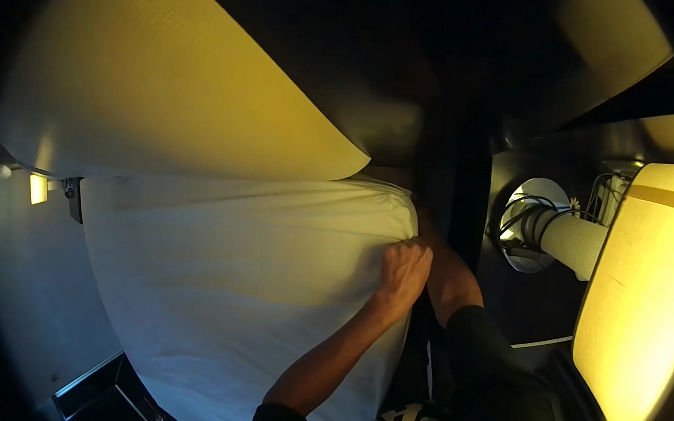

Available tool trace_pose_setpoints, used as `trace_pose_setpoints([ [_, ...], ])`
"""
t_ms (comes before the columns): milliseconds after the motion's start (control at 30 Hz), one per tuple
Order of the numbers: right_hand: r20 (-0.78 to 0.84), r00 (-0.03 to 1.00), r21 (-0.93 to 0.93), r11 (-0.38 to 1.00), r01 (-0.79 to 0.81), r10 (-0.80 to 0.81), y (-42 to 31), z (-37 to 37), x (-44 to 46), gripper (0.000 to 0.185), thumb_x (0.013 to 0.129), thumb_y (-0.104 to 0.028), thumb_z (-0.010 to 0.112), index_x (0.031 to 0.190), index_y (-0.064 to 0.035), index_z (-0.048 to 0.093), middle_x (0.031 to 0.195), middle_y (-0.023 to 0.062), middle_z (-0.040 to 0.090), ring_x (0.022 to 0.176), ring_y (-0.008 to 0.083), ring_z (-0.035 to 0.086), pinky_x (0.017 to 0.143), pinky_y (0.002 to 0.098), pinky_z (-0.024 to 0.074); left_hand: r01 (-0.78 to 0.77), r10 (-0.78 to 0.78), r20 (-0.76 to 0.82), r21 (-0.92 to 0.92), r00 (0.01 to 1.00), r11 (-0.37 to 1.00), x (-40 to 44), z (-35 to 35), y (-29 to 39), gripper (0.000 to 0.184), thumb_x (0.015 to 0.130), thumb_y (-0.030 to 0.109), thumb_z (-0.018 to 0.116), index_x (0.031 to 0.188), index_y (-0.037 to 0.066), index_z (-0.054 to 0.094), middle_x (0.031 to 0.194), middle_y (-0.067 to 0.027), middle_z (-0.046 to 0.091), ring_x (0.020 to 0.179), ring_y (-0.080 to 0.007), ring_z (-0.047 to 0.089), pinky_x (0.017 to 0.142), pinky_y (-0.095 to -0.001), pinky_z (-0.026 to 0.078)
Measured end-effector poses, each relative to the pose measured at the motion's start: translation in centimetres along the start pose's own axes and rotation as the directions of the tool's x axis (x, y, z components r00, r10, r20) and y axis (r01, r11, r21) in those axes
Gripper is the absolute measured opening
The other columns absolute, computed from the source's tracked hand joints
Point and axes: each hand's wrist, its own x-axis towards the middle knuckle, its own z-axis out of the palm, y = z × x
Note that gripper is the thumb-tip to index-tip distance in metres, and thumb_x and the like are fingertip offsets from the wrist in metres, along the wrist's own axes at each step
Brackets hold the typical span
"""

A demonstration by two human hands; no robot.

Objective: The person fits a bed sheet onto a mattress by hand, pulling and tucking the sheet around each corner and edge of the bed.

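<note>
A white sheet (232, 281) with soft creases covers a wide mattress-like surface, its far right corner rounded and pulled into folds. At the sheet's right edge, just below that corner, my left hand (407, 267) is closed in a fist on the fabric. My right arm reaches forward along the outside of the same edge. Dark shadow beside the corner hides my right hand and its fingers, so whether it holds the sheet cannot be seen.
A large pale curved panel (168, 69) overhangs the sheet's far side. Right of my arms is a dark panel with a round opening (537, 223) holding cables. A glowing yellowish panel (640, 306) stands far right. A small lit lamp (38, 189) is at left.
</note>
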Motion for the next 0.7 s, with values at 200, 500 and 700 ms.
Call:
trace_pose_setpoints([
  [200,0.341,0.911,0.517,0.764,-0.386,0.23,-12.1,-4.9,-7.7,0.043,0.086,-0.036,0.056,0.114,-0.0042,0.059,0.104,0.0125,0.06,0.093,0.0244,0.055,0.084,0.0376,0.046,-0.024,0.019,0.076,0.065,0.997,0.998,-0.8,0.2,0.2,0.005,0.07,0.005,0.057,0.065,0.003,0.059,0.061,-0.0132,0.059,0.055,-0.0249,0.061,0.048,-0.0341,0.046],
  [500,0.454,0.872,0.6,0.662,-0.45,0.182,-10.0,-5.4,-8.0,0.032,0.082,-0.022,0.06,0.11,-0.0064,0.059,0.098,0.0122,0.061,0.087,0.0256,0.056,0.079,0.0398,0.0477,-0.042,-0.059,-0.255,-0.371,0.965,0.928,-2.7,0.2,-2.2,0.018,0.083,0.013,0.059,0.069,0.005,0.053,0.058,-0.0103,0.054,0.054,-0.0281,0.058,0.048,-0.0358,0.044],
  [700,0.223,0.973,0.045,0.997,-0.064,0.053,-15.3,-6.5,-11.5,0.024,0.083,-0.016,0.061,0.105,-0.0062,0.06,0.097,0.0134,0.063,0.09,0.0273,0.059,0.079,0.0376,0.0486,0.044,-0.164,-0.176,-0.54,0.971,0.841,-4.7,-1.9,-2.7,0.025,0.085,0.018,0.061,0.068,0.004,0.049,0.058,-0.0115,0.052,0.051,-0.0303,0.052,0.048,-0.039,0.04],
])
